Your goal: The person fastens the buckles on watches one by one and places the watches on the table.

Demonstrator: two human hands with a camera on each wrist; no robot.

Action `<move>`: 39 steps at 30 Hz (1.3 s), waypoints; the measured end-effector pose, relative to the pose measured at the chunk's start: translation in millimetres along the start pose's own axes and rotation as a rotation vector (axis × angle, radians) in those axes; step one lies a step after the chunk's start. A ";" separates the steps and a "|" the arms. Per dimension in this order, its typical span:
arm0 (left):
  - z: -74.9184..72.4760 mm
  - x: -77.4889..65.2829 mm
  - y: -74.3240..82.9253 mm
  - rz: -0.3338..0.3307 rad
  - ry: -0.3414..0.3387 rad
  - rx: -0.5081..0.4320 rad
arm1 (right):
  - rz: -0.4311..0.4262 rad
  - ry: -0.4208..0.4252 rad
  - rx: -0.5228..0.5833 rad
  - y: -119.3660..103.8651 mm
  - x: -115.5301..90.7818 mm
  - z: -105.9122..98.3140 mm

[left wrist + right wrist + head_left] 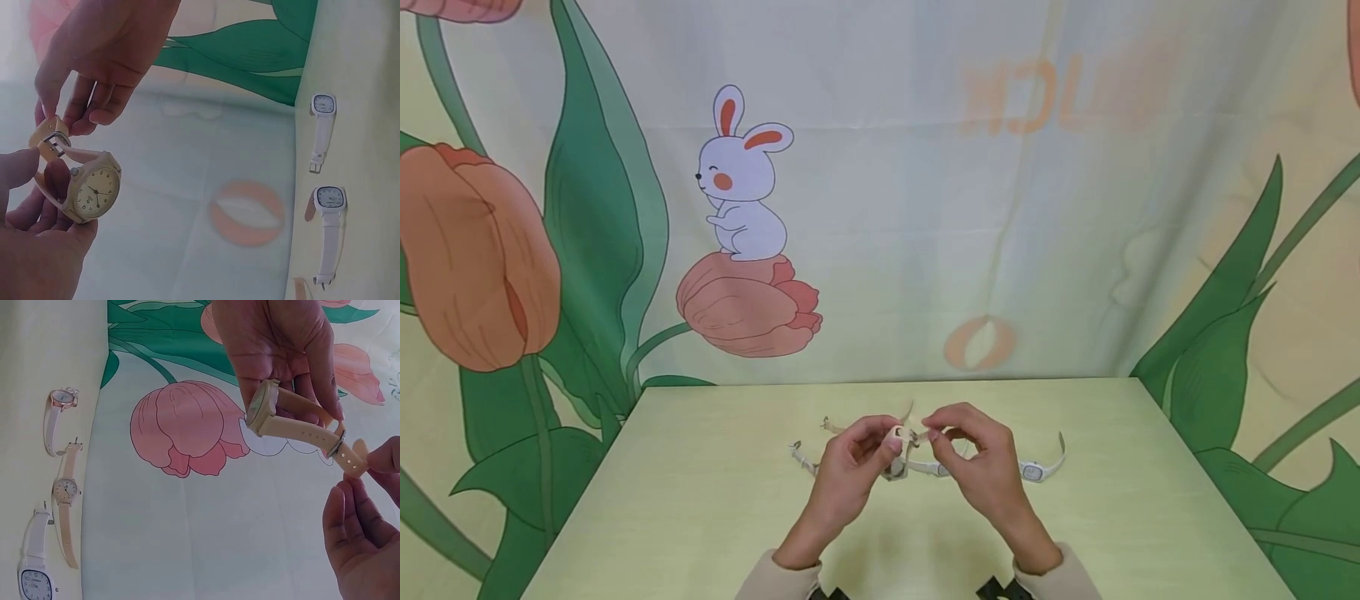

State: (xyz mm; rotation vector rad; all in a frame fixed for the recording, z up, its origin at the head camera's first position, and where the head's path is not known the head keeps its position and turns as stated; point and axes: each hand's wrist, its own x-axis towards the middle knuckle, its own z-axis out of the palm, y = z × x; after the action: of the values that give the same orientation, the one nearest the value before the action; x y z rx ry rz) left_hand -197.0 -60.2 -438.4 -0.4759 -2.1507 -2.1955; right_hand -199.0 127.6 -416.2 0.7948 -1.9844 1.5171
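Note:
A beige wristwatch (pixel 100 194) with a round cream dial is held up above the table between both hands. My left hand (pixel 847 471) grips it by the case and strap. With thumb and fingers, my right hand (pixel 985 471) pinches the strap's tip. In the right wrist view the holed strap (pixel 300 431) runs through a metal buckle (pixel 337 444), its end poking out beyond it. The strap forms a closed loop. In the head view the fingers hide part of the watch.
Several other watches lie on the pale table (pixel 647 500) behind the hands: a white square-faced watch (pixel 330 197), another white watch (pixel 324 104), a beige watch (pixel 64 489) and a white-strapped round watch (pixel 62 397). A printed curtain (pixel 880 208) hangs behind.

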 end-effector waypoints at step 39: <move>2.0 -1.0 2.8 0.055 0.003 -0.049 | -0.008 -0.063 -0.109 -2.5 -6.2 7.0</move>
State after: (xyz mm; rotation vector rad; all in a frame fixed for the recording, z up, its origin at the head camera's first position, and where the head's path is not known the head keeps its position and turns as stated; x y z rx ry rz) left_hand -195.0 -58.5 -435.9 -0.5273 -2.0616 -2.2227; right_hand -193.2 121.1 -420.6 0.8126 -2.0876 1.3817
